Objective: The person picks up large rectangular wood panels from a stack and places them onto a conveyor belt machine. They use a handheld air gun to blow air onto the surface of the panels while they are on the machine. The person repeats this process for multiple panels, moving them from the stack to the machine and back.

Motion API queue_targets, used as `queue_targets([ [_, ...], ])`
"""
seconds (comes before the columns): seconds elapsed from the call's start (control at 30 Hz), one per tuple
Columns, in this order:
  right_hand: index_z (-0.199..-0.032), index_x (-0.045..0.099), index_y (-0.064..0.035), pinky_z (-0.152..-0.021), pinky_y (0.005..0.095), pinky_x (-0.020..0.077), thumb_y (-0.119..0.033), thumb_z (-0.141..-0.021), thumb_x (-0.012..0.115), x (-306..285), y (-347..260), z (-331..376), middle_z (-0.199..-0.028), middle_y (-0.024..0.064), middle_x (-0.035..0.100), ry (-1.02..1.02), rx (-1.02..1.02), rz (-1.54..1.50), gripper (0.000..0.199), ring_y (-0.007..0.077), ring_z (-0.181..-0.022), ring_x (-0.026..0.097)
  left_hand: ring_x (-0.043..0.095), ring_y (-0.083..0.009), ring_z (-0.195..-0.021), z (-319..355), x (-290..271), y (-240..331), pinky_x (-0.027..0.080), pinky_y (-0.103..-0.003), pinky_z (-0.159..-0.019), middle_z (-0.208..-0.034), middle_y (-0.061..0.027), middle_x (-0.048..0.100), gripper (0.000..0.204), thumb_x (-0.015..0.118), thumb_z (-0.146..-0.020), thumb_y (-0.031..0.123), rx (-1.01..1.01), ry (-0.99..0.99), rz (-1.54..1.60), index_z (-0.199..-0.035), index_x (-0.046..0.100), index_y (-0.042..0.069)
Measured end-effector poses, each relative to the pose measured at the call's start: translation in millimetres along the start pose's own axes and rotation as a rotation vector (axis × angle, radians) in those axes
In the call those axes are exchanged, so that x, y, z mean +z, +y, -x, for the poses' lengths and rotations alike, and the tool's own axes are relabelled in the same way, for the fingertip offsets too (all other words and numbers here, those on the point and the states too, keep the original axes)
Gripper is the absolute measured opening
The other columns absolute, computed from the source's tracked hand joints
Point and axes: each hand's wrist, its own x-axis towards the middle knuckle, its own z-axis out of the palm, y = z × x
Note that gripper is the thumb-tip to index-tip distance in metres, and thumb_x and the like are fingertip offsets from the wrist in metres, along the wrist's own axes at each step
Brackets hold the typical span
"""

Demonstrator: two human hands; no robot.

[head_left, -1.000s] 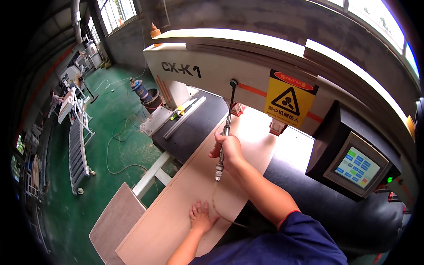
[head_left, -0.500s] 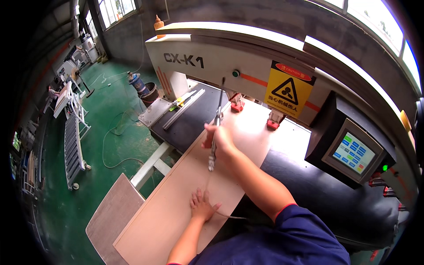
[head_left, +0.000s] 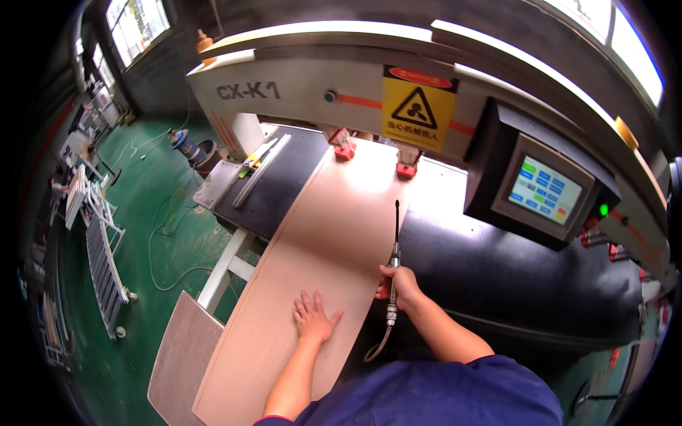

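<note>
Hands sit apart: the left hand (head_left: 315,324) lies spread on the pale board (head_left: 284,277); the right hand (head_left: 402,285) is wrapped round an air gun (head_left: 392,312) by the board's right edge. The board rests across the black bench (head_left: 511,266), its far end near the machine's (head_left: 302,92) red feet (head_left: 345,151). Steadying the board seems the step in hand; the next move calls for keeping the hose (head_left: 384,344) clear.

Board (head_left: 312,257), 7 o'clock: smooth, wood-like face shown. Air gun (head_left: 393,292), 5 o'clock: shiny metal body. Table (head_left: 497,287), 4 o'clock: finished in smooth, glossy black. Shirt (head_left: 440,390), 5 o'clock: matt cloth.
</note>
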Motion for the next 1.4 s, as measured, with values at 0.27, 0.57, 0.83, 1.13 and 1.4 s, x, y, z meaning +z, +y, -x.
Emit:
queue_targets([
  [0.27,-0.078,0.049,-0.0101,-0.046,0.0336,0.0521,-0.046,-0.093,0.061,-49.7,25.8,39.2,-0.06,0.0035,0.05,0.1,-0.159,0.322,0.041,0.0161,-0.049,0.054,0.009,-0.0474,-0.146,1.5,-8.4,5.7,0.012,-0.054,-0.117,-0.16,-0.0267,0.004,0.097,0.037,-0.091,0.071,0.028,-0.031,-0.051,-0.156,0.009,0.005],
  [0.57,-0.08,0.052,-0.0069,-0.045,0.0321,0.051,-0.047,-0.091,0.064,-106.8,49.2,112.8,-0.062,0.003,0.049,0.156,-0.116,0.316,0.043,0.0155,-0.049,0.055,0.012,-0.0461,-0.146,6.1,-10.4,12.2,0.013,-0.052,-0.118,-0.16,-0.0265,0.006,0.094,0.036,-0.092,0.07,0.023,0.001,-0.086,-0.156,0.013,0.004],
  [0.83,-0.078,0.052,-0.0062,-0.043,0.0311,0.0501,-0.046,-0.09,0.065,-142.5,34.7,135.9,-0.059,0.0026,0.05,0.081,-0.069,0.368,0.044,0.0147,-0.047,0.055,0.004,-0.0435,-0.148,11.5,-8.7,17.0,0.008,-0.051,-0.119,-0.162,-0.0216,0.001,0.098,0.039,-0.089,0.074,-0.029,-0.024,-0.015,-0.157,0.01,0.01],
  [1.13,-0.076,0.051,-0.0072,-0.046,0.031,0.0502,-0.043,-0.09,0.067,-205.7,-10.6,139.4,-0.06,0.0035,0.052,-0.016,-0.021,0.365,0.041,0.0148,-0.048,0.055,0.005,-0.0426,-0.148,8.6,-7.2,16.4,0.008,-0.055,-0.118,-0.162,-0.021,0.004,0.097,0.048,-0.087,0.069,-0.069,0.03,-0.004,-0.156,0.014,0.01],
  [1.4,-0.069,0.051,-0.0078,-0.044,0.0305,0.0504,-0.038,-0.09,0.067,-308.4,-42.0,156.4,-0.055,0.0052,0.054,0.062,-0.025,0.399,0.041,0.0155,-0.045,0.056,0.021,-0.0413,-0.144,21.4,20.5,25.3,0.017,-0.055,-0.116,-0.158,-0.0209,0.022,0.079,0.057,-0.09,0.052,-0.016,0.375,0.012,-0.151,0.03,0.01],
])
